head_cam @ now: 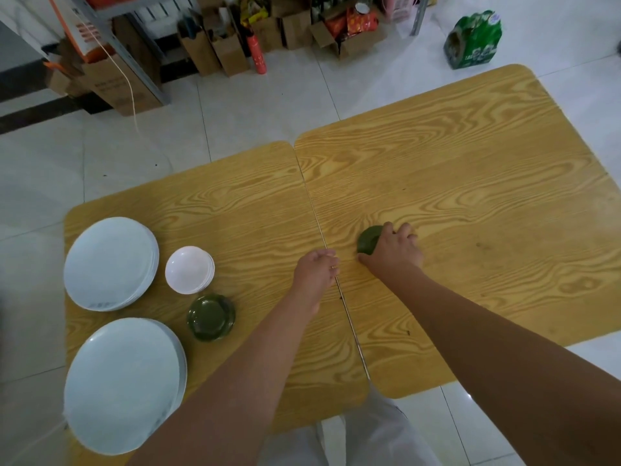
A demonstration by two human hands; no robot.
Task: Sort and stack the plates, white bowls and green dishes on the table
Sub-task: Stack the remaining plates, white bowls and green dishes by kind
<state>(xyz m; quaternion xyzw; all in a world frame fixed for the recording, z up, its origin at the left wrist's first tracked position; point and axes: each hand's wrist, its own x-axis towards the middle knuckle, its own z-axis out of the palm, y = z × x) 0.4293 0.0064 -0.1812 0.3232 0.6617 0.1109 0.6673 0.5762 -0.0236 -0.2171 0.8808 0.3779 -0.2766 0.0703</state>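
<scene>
green dish sits on the right half of the surface, just right of the seam where the two wood-grain tops meet. your right hand lies over its right side, fingers curled around the rim, gripping it. your left hand hangs just beside it above the seam, fingers loosely bent and holding nothing; whether it touches the wood cannot be told.

the sorted piles are all on the left half, well apart from that dish. the far plate stack stands by the left edge, and the near plate stack fills the corner closest to you. the white bowls are nested just right of the far plate stack. the green dishes are piled just beside the bowls, on your side of them.

beyond the surface, on the tiled floor, stand cardboard boxes and a green pack of bottles.
</scene>
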